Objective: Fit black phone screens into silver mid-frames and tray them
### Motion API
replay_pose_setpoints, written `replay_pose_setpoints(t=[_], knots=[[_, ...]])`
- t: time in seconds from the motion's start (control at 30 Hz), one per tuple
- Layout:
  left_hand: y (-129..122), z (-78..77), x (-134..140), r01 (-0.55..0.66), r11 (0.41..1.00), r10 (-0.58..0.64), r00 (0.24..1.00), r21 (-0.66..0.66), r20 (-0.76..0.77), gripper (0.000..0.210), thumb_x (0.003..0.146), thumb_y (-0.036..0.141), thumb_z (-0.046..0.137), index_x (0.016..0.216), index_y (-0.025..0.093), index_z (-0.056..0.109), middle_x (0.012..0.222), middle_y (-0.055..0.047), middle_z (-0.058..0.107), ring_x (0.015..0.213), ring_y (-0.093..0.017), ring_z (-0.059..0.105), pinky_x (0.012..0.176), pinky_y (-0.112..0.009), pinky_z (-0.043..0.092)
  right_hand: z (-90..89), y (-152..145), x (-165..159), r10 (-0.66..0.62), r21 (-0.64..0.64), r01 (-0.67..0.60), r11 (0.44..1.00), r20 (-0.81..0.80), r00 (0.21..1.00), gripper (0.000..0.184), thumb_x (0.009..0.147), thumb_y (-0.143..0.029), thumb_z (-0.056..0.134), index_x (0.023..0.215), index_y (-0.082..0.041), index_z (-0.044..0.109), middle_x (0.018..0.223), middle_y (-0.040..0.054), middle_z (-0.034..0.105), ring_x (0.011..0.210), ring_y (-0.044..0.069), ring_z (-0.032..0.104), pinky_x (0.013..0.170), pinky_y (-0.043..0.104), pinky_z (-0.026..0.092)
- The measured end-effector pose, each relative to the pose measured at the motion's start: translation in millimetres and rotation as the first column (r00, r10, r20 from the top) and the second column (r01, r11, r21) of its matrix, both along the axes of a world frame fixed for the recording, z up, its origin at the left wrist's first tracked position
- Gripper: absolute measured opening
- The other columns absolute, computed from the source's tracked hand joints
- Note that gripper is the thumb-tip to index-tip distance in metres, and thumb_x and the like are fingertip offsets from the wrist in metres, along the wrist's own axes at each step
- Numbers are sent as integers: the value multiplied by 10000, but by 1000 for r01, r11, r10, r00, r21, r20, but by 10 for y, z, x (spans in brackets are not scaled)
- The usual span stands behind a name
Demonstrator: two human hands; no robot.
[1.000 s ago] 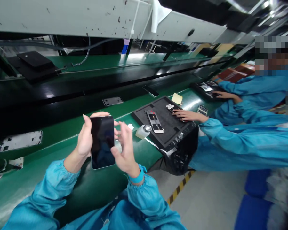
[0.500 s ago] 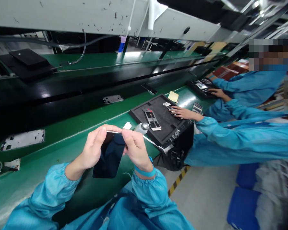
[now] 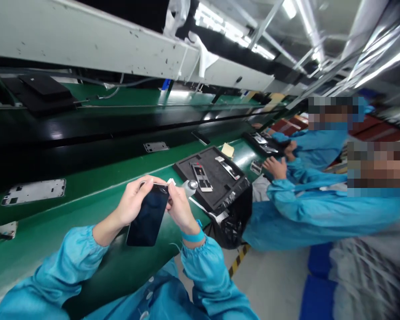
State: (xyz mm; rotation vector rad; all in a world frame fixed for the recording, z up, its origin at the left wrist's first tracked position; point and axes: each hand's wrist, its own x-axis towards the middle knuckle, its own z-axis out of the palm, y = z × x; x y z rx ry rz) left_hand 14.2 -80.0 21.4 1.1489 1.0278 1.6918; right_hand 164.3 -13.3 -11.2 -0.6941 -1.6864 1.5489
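Between my two hands I hold a dark, glossy smartphone [image 3: 149, 218] by its far end, its black screen turned towards me. My left hand [image 3: 135, 198] grips the upper left corner, with the thumb along the edge. On the upper right corner, my right hand [image 3: 180, 205] pinches with thumb and fingers, and a blue band circles that wrist. Just beyond the right hand stand a small bottle with a metal cap [image 3: 190, 186] and a scrap of white paper [image 3: 171, 182]. My fingers behind the phone are hidden.
A black foam tray [image 3: 213, 162] holding phone parts lies to the right, a black plastic bag [image 3: 235, 222] hanging at its front. Phone frames [image 3: 33, 192] rest along the dark conveyor [image 3: 96, 155]. Two co-workers in blue [image 3: 306, 209] sit at the right along the green bench [image 3: 70, 226].
My view has shifted up and to the right. Both hands keep hold of the smartphone, now tilted slightly differently. The nearer co-worker's hand has left the phone part on the tray.
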Motion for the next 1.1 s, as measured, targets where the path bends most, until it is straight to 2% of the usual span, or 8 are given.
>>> replay_pose_setpoints(t=[0.13, 0.23, 0.37, 0.5, 0.6, 0.77, 0.9, 1.1], knots=[[7, 87, -212, -71, 997, 72, 959, -14, 274, 447, 956, 593, 697, 1036, 153, 722, 921, -122, 821, 723, -275, 790, 681, -406, 665, -71, -171, 23, 211, 103, -224, 969, 122, 970, 712, 998, -854, 401, 900, -208, 685, 806, 39, 650, 757, 180, 604, 729, 304, 551], [-49, 186, -360, -149, 988, 126, 923, 36, 364, 428, 991, 569, 654, 1089, 152, 660, 897, -126, 822, 690, -286, 797, 648, -438, 678, -177, -369, 53, 332, 170, -376, 911, 237, 913, 738, 1081, -758, 297, 761, -201, 660, 753, 55, 683, 731, 181, 636, 745, 305, 545], [-109, 239, -367, -156, 985, 108, 898, 79, 426, 481, 1025, 635, 572, 1112, 166, 636, 932, -125, 824, 719, -272, 805, 674, -424, 684, -338, -513, 44, 233, 209, -261, 942, 151, 961, 704, 1087, -710, 383, 672, -201, 636, 644, 43, 663, 612, 161, 615, 667, 288, 511], [-138, 225, -306, -109, 988, 38, 860, 111, 510, 541, 1059, 682, 445, 1138, 179, 630, 962, -124, 818, 749, -250, 801, 701, -394, 680, -487, -533, -63, 156, 174, -158, 972, 27, 987, 739, 1026, -774, 448, 523, -233, 472, 442, -4, 469, 424, 134, 471, 504, 288, 398], [-161, 232, -302, -79, 990, 0, 826, 116, 564, 561, 1102, 640, 318, 1140, 177, 632, 962, -134, 812, 748, -232, 792, 706, -376, 674, -553, -564, -172, 148, 146, -145, 979, -9, 989, 769, 999, -839, 380, 493, -259, 361, 397, -17, 373, 365, 131, 406, 435, 292, 338], [-208, 278, -323, -169, 979, 56, 762, 115, 645, 591, 1129, 571, 194, 1128, 179, 636, 931, -125, 807, 710, -222, 781, 672, -363, 666, -546, -685, -334, 216, 97, -211, 973, -38, 976, 787, 925, -888, 467, 449, -268, 378, 381, -11, 344, 355, 161, 448, 415, 314, 368], [-236, 293, -337, -200, 970, 70, 774, 139, 629, 570, 1108, 623, 305, 1122, 178, 661, 937, -127, 810, 728, -226, 783, 671, -363, 671, -512, -745, -420, 239, 57, -235, 970, -79, 968, 800, 948, -897, 389, 449, -276, 309, 357, -37, 243, 320, 137, 383, 396, 300, 346], [-215, 276, -343, -329, 923, 173, 819, 199, 547, 598, 948, 762, 600, 1094, 190, 701, 955, -138, 820, 717, -256, 782, 629, -384, 673, -458, -797, -516, 335, 7, -337, 942, -119, 935, 767, 868, -918, 558, 587, -205, 587, 472, 14, 495, 403, 131, 479, 413, 267, 372]])
